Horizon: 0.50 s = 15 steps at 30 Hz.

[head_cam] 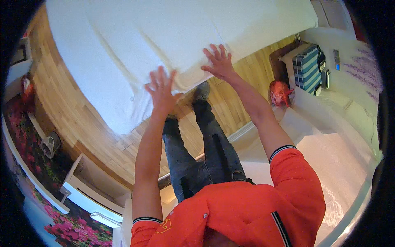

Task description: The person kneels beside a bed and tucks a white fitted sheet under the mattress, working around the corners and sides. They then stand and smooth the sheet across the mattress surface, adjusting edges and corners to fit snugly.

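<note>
A white sheet (172, 27) covers a wide mattress or bed in front of me, with long creases running towards its near edge. My left hand (162, 91), slightly blurred, is over that near edge with its fingers spread. Further right, my right hand (218, 63) is also spread, palm down, at the sheet near the same side. Neither hand grips anything; whether the palms press on the cloth I cannot tell. Bunched folds of the sheet gather around the left wrist.
Wood flooring (61, 71) surrounds the bed. An open drawer (101, 185) juts out at lower left, near a grey shoe-like object (51, 145). To the right are a striped blue-and-white box or bag (307, 69), a red plastic bag (280, 93) and a wall switch panel (337, 60).
</note>
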### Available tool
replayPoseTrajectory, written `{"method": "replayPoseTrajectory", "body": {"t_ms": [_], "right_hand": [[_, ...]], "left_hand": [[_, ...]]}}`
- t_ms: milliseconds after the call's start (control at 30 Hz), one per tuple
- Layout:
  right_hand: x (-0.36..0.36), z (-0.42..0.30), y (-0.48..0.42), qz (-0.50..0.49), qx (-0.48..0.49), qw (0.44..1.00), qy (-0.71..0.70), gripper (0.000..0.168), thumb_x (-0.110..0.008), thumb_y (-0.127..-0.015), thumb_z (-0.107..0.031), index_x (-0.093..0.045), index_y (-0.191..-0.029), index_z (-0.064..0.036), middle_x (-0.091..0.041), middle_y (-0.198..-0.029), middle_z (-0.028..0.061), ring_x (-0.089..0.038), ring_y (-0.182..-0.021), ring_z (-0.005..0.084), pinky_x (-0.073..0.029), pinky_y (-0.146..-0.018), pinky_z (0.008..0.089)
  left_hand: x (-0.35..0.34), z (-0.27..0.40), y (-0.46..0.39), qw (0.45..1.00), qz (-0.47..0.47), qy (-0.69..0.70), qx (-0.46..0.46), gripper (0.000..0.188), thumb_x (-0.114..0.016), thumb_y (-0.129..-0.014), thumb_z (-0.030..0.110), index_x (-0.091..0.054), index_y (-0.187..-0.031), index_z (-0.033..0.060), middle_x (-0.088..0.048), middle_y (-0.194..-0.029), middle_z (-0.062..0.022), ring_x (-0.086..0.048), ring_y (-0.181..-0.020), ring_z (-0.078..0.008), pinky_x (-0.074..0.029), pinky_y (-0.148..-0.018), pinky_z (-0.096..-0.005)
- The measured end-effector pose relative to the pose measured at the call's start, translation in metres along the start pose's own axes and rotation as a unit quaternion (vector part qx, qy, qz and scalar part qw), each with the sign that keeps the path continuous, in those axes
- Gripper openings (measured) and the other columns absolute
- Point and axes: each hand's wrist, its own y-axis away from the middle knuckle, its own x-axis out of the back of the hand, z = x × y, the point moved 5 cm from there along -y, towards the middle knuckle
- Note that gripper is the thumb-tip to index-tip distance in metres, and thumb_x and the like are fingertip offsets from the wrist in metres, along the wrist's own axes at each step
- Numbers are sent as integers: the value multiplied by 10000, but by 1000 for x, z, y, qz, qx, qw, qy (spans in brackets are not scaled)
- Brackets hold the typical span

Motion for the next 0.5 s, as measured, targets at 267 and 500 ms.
{"method": "replayPoseTrajectory", "body": {"t_ms": [267, 500], "right_hand": [[-9, 36, -2, -12, -3, 999, -36, 871, -548, -779, -777, -343, -1516, -362, -261, -1603, 47, -148, -1485, 404, -157, -1090, 743], [15, 101, -13, 92, 6, 992, -87, 837, -632, -750, -716, -445, -1461, -315, -353, -1546, 75, -270, -1434, 378, -259, -1105, 636]], "left_hand": [[-29, -5, -15, 987, -81, -73, 114, 1134, -849, -643, 549, -194, -1557, 404, 68, -1639, -190, 27, -1450, -560, -182, -970, -838], [-47, 61, -73, 995, -23, -85, 48, 1057, -815, -656, 604, -280, -1542, 393, 52, -1618, -266, 20, -1425, -608, -163, -995, -823]]}}
